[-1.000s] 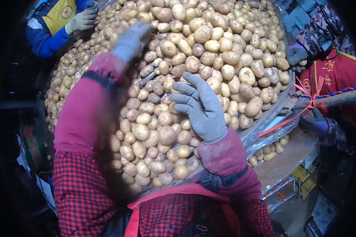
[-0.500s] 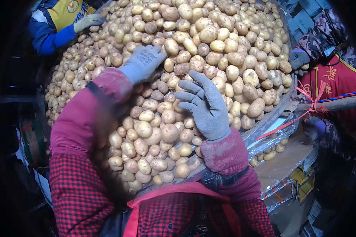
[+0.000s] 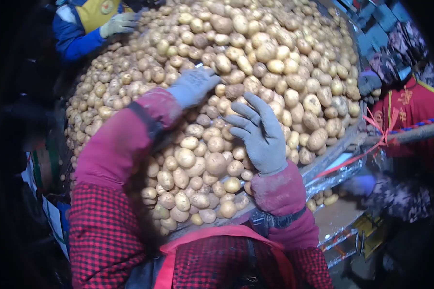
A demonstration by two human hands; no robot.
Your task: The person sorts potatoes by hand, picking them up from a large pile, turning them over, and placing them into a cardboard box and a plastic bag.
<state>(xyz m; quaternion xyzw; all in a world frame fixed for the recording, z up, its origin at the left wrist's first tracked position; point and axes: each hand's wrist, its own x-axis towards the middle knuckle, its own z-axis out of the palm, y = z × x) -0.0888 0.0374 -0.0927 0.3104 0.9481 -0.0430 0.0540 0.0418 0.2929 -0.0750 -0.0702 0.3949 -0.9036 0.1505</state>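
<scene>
A large heap of loose potatoes (image 3: 216, 164) fills the middle of the head view, pale yellow to brown and dusty with soil. On the heap's centre rests my left hand (image 3: 195, 86) in a grey-blue glove, back up; its fingers bend down among the potatoes, so their grip is hidden. To the right and nearer me, my right hand (image 3: 263, 135), gloved alike, is open above the potatoes, fingers apart and slightly curved, holding nothing. Dark red sleeves cover both my forearms.
A co-worker's gloved hand (image 3: 119, 25) lies at the heap's far left edge. At right, another person's gloved hand (image 3: 369, 83) touches the heap's edge. Red ribbon (image 3: 383, 132) is tied round a pole. Below, a purple-gloved hand (image 3: 359, 185) is beside a box (image 3: 340, 219) near several potatoes.
The whole view has shifted slightly, with the heap appearing farther right and lower. My hands keep nearly the same places over the potatoes. The purple-gloved hand at lower right has moved left and down.
</scene>
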